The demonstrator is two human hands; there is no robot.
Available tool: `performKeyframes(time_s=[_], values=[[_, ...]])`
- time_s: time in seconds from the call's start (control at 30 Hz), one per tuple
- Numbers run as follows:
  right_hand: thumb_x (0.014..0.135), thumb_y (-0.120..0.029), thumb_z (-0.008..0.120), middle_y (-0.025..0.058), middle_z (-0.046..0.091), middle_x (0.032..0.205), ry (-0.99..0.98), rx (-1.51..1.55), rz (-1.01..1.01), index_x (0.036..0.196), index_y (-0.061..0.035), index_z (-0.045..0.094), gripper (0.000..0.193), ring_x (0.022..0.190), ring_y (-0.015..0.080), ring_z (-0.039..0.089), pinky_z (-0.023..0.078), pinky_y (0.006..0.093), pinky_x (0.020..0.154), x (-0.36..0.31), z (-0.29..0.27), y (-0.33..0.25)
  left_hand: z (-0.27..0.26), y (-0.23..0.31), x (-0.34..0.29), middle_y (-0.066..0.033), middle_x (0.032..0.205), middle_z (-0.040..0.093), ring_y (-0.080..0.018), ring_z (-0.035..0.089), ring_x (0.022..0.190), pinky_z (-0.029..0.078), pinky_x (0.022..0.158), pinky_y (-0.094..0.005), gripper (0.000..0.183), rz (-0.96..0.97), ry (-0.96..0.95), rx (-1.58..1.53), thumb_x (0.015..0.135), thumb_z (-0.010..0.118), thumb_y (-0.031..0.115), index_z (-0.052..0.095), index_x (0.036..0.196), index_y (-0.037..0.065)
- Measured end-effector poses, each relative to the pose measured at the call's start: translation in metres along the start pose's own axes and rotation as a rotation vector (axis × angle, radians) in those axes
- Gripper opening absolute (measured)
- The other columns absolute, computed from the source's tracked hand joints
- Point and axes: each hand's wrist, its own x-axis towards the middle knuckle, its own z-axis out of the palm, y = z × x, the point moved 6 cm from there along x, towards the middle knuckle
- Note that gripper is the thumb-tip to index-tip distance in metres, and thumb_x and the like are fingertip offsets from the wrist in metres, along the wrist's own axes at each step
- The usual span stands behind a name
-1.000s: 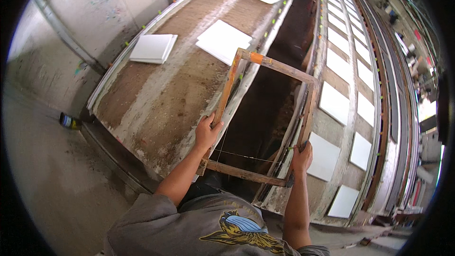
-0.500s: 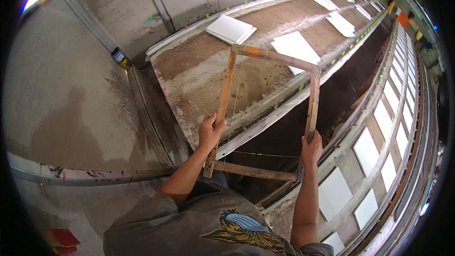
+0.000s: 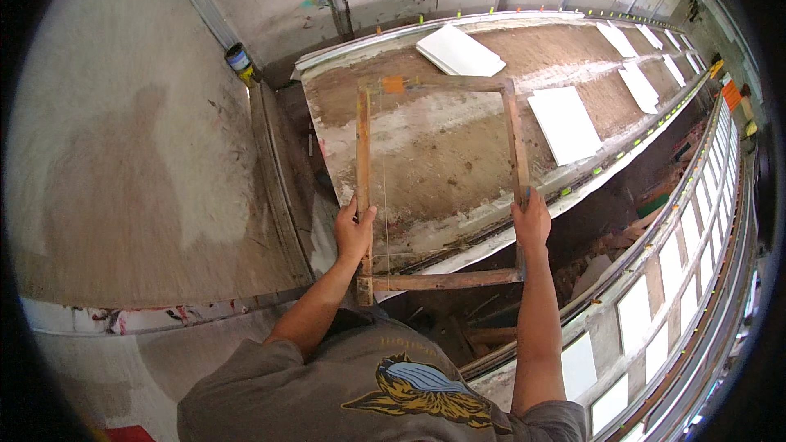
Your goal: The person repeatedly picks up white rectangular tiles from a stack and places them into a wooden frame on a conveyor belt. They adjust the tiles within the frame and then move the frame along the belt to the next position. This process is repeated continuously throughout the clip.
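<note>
In front of me I hold up a rectangular wooden frame [image 3: 434, 281], its bars worn and stained, with orange tape on the far bar. Its middle looks see-through, and a thin string runs along the left side. My left hand [image 3: 354, 232] is closed round the left bar, low down. On the right bar, my right hand [image 3: 532, 219] is wrapped a bit below the middle. Beyond the frame lies a long brown-stained table [image 3: 458, 147], seen through it. White sheets [image 3: 565, 124] rest on that table just right of the frame.
A stack of white sheets [image 3: 460, 51] lies at the table's far edge. A second long table [image 3: 524, 378] with rows of white panels [image 3: 634, 319] curves along the right. Between the tables runs a dark gap holding wood scraps. A small can [image 3: 237, 57] stands by the left wall.
The frame has turned from a tilt to nearly square before me, still in both hands. My view has swung left, so the tables and sheets appear farther right.
</note>
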Motion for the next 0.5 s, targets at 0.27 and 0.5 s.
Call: performKeyframes(time_s=[0.27,0.5], values=[[0.086,-0.023,0.076,0.0230,0.065,0.115,-0.130,-0.105,-0.014,0.132,-0.0011,0.056,0.055,0.104,0.0446,0.065,0.053,0.0529,0.086,0.046,0.042,-0.032,-0.009,-0.026,0.024,-0.0124,0.089,0.059,-0.0248,0.058,0.076,0.048,0.070,-0.0387,0.059,-0.009,0.097,-0.004,0.093,0.075,0.031,0.059,0.144,0.006],[0.084,-0.026,0.077,0.0207,0.067,0.114,-0.087,-0.063,-0.168,0.134,-0.0067,0.056,0.058,0.104,0.0428,0.066,0.053,0.0527,0.086,0.090,0.085,-0.038,-0.007,-0.050,0.033,-0.0165,0.099,0.059,-0.0293,0.060,0.083,0.048,0.075,-0.0420,0.064,-0.032,0.174,-0.043,0.094,0.074,0.035,0.056,0.144,0.000]])
